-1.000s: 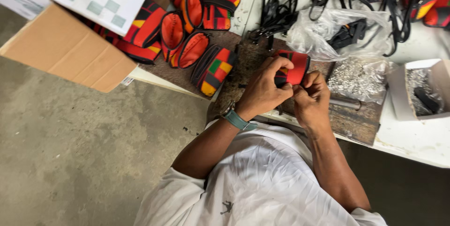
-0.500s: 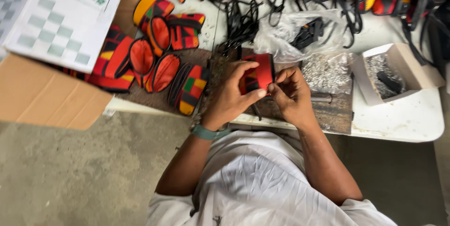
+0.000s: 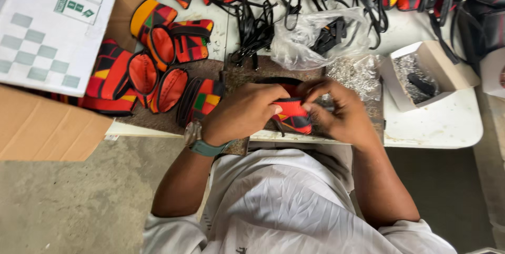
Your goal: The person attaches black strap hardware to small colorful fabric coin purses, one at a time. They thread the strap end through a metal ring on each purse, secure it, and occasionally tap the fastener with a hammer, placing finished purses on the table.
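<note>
Left hand: our left hand (image 3: 243,114) pinches the near edge of the small red patterned pouch (image 3: 293,116), fingers closed on it.
Right hand: our right hand (image 3: 339,111) grips the pouch's other side, thumb and fingers clamped.
Pouch position: over the brown mat (image 3: 239,75) at the table edge (image 3: 436,127), between both hands.
Change: a second ago we held the pouch upright, red face showing; now it lies lower, patterned side up.
Meaning: we judge the piece has been turned to work its seam.
Nearby: finished pouches (image 3: 158,70) left, clear bag (image 3: 315,35) behind.

The pouch (image 3: 292,115) was matt patterned cloth; at twelve o'clock a glossy, crinkled plastic bag (image 3: 310,35); at nine, matt cardboard box (image 3: 47,130).
</note>
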### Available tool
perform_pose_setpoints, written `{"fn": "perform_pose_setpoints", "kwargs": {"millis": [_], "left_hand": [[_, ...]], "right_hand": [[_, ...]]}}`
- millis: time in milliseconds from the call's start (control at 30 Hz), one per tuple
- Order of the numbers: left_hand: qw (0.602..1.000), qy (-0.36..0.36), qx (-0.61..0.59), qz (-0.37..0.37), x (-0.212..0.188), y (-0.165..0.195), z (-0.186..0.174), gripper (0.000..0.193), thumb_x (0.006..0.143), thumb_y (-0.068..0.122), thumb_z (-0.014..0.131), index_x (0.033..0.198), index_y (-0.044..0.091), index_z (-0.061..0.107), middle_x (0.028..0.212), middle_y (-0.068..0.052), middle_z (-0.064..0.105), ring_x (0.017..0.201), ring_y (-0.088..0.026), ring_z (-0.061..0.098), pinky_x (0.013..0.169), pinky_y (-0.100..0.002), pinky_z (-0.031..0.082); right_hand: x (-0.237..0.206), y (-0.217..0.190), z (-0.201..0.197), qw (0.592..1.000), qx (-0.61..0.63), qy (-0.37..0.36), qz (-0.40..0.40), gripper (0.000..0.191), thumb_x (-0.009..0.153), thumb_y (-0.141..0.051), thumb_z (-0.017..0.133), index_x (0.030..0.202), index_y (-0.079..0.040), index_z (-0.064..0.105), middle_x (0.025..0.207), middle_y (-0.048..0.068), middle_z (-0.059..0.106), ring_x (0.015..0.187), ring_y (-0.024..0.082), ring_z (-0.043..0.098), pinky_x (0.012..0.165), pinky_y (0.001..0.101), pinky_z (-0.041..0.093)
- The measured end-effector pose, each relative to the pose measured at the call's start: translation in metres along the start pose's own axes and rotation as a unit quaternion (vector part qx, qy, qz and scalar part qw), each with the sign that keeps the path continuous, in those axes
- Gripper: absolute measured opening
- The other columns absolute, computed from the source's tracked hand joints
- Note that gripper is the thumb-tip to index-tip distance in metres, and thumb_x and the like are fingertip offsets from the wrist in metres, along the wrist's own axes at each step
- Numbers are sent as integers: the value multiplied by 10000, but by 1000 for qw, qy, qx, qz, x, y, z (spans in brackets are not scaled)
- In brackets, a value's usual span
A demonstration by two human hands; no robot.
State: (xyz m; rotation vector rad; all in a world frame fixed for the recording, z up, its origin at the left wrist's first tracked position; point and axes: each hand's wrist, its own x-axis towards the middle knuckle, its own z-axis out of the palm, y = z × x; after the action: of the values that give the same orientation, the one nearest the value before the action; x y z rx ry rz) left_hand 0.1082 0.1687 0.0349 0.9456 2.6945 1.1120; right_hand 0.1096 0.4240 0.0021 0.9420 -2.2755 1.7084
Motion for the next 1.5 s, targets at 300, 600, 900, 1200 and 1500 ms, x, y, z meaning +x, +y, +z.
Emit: {"fn": "perform_pose_setpoints", "kwargs": {"millis": [300, 600, 900, 1200, 1500], "left_hand": [[951, 173, -182, -181, -10, -95, -10, 334, 890, 156, 740, 1166, -26, 687, 1059, -195, 768, 961, -224, 749, 844, -347, 585], [958, 173, 157, -170, 25, -89, -23, 370, 880, 275, 801, 1056, -21, 664, 1012, -224, 704, 954, -387, 678, 808, -483, 528], [949, 15, 285, -137, 142, -108, -3, 304, 776, 143, 773, 1062, 99, 681, 1208, -228, 579, 1005, -448, 642, 812, -516, 544], [957, -14, 256, -134, 118, -124, -17, 125, 857, 42, 621, 954, 10, 693, 1001, -277, 703, 951, -474, 675, 828, -534, 564], [984, 119, 115, -64, 90, -106, -41, 92, 872, 82, 655, 908, -3, 656, 870, -216, 726, 843, -403, 718, 731, -477, 558]], "right_hand": [[-4, 32, -17, 990, 36, 114, 71, 152, 976, 19, 748, 1079, 18, 636, 1092, 73, 720, 1027, 121, 671, 936, 252, 542], [-10, 41, -9, 986, -74, 88, 119, 201, 930, 8, 765, 1097, -22, 657, 1072, 62, 733, 989, 148, 699, 906, 278, 557], [75, 81, 36, 941, -312, -132, -5, 502, 918, -261, 692, 1386, -98, 612, 1520, 106, 554, 1336, 334, 531, 1114, 440, 443], [65, 126, -9, 817, -460, -171, 303, 747, 845, -528, 707, 1502, -253, 480, 1541, 31, 470, 1413, 292, 396, 1142, 588, 276], [42, 94, -6, 895, -426, -20, 128, 314, 966, -347, 734, 1238, -194, 700, 1292, 37, 700, 1243, 285, 615, 1180, 491, 412]]}}
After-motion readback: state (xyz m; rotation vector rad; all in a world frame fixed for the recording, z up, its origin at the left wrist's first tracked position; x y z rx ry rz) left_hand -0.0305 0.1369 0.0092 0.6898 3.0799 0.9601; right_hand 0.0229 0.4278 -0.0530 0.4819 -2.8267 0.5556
